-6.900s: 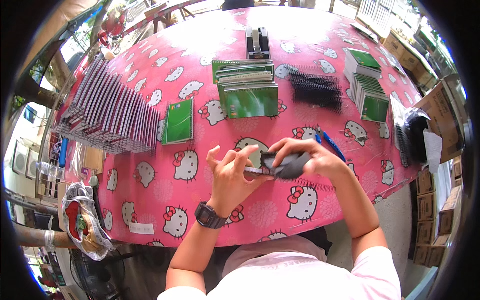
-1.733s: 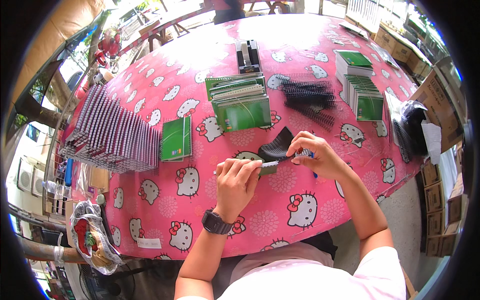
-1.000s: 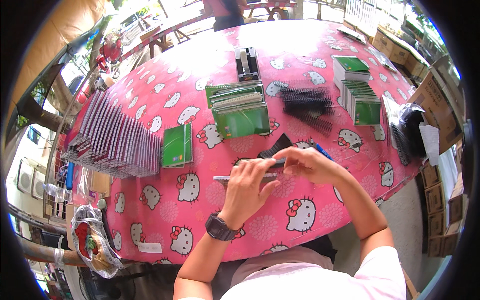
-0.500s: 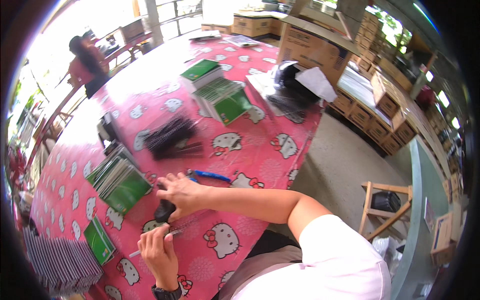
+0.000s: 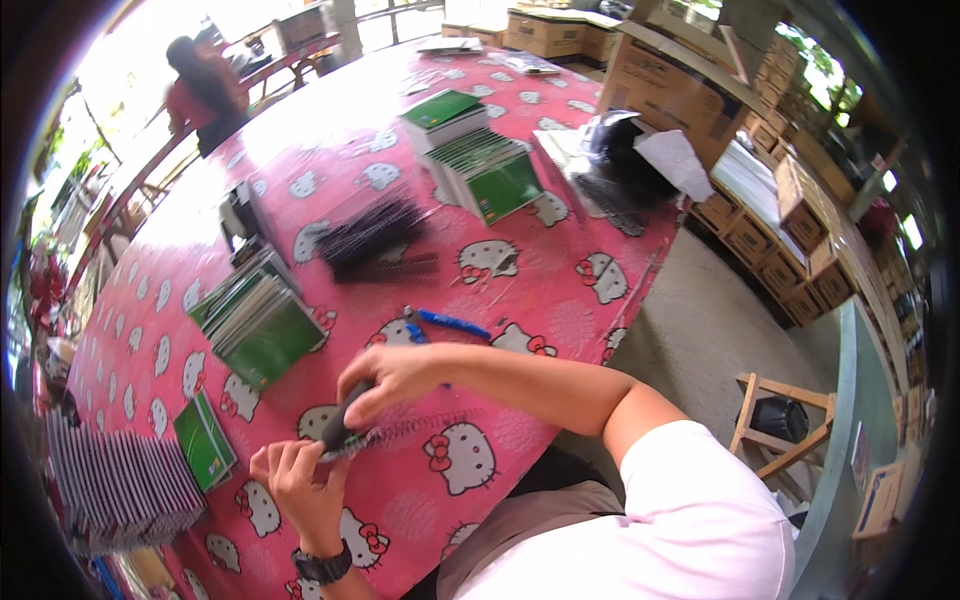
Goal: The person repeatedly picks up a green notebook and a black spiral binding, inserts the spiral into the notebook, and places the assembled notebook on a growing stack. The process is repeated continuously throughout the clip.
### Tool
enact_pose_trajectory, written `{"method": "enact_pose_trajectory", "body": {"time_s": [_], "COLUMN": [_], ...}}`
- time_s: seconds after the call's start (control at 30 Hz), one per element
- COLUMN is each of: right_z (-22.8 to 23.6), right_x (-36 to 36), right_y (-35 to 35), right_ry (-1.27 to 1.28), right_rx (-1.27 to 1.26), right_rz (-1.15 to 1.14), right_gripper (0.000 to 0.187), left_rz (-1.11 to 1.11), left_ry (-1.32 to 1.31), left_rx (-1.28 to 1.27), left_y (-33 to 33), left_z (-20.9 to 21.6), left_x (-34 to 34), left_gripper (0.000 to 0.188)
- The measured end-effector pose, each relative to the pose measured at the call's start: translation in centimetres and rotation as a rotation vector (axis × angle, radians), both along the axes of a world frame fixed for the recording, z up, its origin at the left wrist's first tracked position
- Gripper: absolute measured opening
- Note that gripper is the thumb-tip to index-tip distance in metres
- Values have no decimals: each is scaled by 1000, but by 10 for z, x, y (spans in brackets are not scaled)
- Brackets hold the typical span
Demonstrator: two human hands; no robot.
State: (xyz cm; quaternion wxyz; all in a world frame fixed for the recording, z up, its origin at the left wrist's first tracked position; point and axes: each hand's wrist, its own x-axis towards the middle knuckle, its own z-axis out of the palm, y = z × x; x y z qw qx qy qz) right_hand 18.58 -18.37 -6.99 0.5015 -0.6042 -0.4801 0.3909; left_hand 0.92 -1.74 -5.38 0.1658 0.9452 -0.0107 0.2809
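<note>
My right hand is closed around a dark, rounded handle, tilted with its lower end toward my other hand. What the handle belongs to is hidden. My left hand, with a black watch at the wrist, has its fingers bent and thumb drawn in at that lower end; what it pinches is too blurred to name. From between the hands a thin dark spiral binding coil stretches right across the pink tablecloth. Blue-handled pliers lie just beyond my right wrist.
Green notebooks stand stacked at left, with more notebooks farther back. Dark coils lie between them. A row of grey-edged notebooks fills the near left. A cardboard box stands beyond the table; a person is far left.
My right fingers, spread over the dark handle before, now wrap around it, and that hand sits nearer me relative to the pliers. A white strip by my left hand no longer shows. The view has shifted.
</note>
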Motion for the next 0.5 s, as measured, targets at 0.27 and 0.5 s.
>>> {"method": "enact_pose_trajectory", "body": {"time_s": [0.27,0.5], "right_z": [7,9], "right_x": [-4,-11], "right_y": [-4,1], "right_ry": [-198,54], "right_rx": [-5,-24], "right_rz": [-184,-98], "right_gripper": [43,54], "left_rz": [-4,53], "left_ry": [-19,-19], "left_rx": [-33,-107], "left_y": [1,2], "left_z": [1,-6], "left_x": [1,-1], "left_gripper": [40,82]}}
